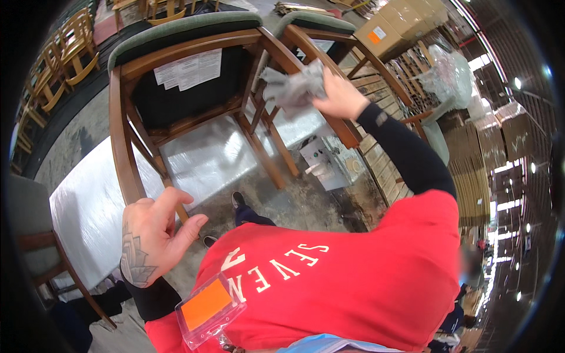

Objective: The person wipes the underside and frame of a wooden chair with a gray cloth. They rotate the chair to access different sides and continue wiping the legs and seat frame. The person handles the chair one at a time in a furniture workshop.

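An upturned wooden chair (130, 123) with a grey-green padded seat leans before me, its dark underside bearing white paper labels (191, 70). My left hand (154, 235) is at the near end of its left leg. Thumb and index finger are spread, with nothing visible between them; the other fingers are mostly hidden. A crumpled grey cloth (293, 88) is bunched in my closed right hand (342, 95). It presses against a wooden leg of a second upturned chair (321, 23), close beside the first.
A plastic-wrapped surface (97, 194) lies under the chairs. Slatted pallets (376, 150), cardboard boxes (403, 26) and stacked flat cardboard (468, 165) stand to the right. Wooden chairs (76, 44) fill the far left; another chair (35, 206) is near left.
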Demonstrator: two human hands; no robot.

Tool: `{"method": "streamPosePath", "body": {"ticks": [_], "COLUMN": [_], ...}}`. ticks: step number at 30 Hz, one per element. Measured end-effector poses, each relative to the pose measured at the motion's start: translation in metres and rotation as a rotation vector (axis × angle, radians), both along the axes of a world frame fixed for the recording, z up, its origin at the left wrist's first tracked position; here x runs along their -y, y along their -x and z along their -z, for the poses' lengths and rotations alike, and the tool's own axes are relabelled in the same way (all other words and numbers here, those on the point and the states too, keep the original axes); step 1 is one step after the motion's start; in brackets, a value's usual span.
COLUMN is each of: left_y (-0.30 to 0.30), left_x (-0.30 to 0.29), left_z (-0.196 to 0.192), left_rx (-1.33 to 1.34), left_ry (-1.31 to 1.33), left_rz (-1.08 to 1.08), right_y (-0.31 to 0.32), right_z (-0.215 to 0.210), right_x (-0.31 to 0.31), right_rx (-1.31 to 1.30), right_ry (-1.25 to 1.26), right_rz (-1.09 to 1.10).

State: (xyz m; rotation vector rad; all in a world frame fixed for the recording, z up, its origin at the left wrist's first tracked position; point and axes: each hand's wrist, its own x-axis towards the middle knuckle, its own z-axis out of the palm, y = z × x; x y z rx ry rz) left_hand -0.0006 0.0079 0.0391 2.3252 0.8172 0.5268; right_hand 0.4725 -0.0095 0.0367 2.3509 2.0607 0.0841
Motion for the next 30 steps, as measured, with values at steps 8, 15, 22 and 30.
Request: {"method": "streamPosePath", "body": {"ticks": [8, 15, 22, 30], "left_y": [0.003, 0.006, 0.003, 0.008], "left_x": [0.001, 0.002, 0.000, 0.001], "left_z": [0.001, 0.003, -0.006, 0.005], "left_rx": [0.057, 0.058, -0.063, 0.186], "left_ry": [0.055, 0.045, -0.085, 0.004], "left_rz": [0.031, 0.026, 0.039, -0.002], "right_y": [0.045, 0.052, 0.067, 0.018], "right_z": [-0.014, 0.155, 0.186, 0.214], "right_x": [0.226, 0.179, -0.037, -0.090], "right_rx": [-0.776, -1.698, -1.821, -1.735], "right_ry": [0.308, -0.510, -1.274, -1.109], "right_rz": [0.294, 0.833, 0.088, -0.168]}}
